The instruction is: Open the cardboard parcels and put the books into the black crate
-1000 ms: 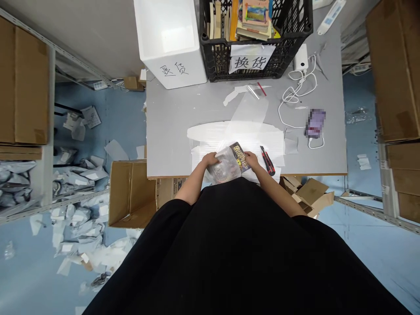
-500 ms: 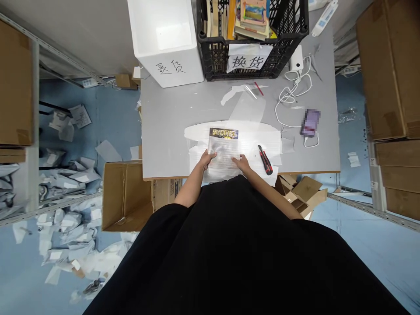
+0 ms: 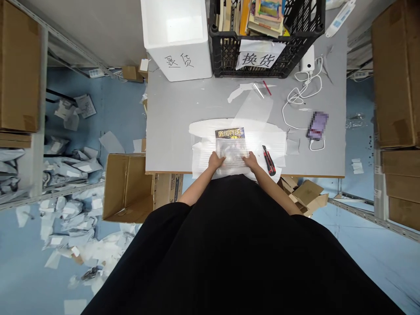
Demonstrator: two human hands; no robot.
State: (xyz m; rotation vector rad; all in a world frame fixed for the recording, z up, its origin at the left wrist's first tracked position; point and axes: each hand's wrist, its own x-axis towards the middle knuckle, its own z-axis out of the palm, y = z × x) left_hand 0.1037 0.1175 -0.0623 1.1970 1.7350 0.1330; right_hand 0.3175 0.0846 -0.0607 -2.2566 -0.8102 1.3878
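A book or magazine with a dark cover and yellow lettering lies in front of me. Translucent plastic wrap covers all but its top strip. My left hand grips the near left side of this wrapped book, thumb on top. On the opposite side my right hand holds the right edge, also with the thumb on top; the fingers beneath are partly hidden. Under the book are white wrapping sheets. A red and black utility knife rests on the sheets, right of my right hand.
At the back of the grey table stand a white bin and a black crate of books. A phone with a white cable lies right. Open cardboard boxes flank the near edge; shelves stand both sides.
The whole view has shifted slightly, so the table things appear further right. My right hand has moved a little outward along the wrapped book's right side. Both hands keep hold of it.
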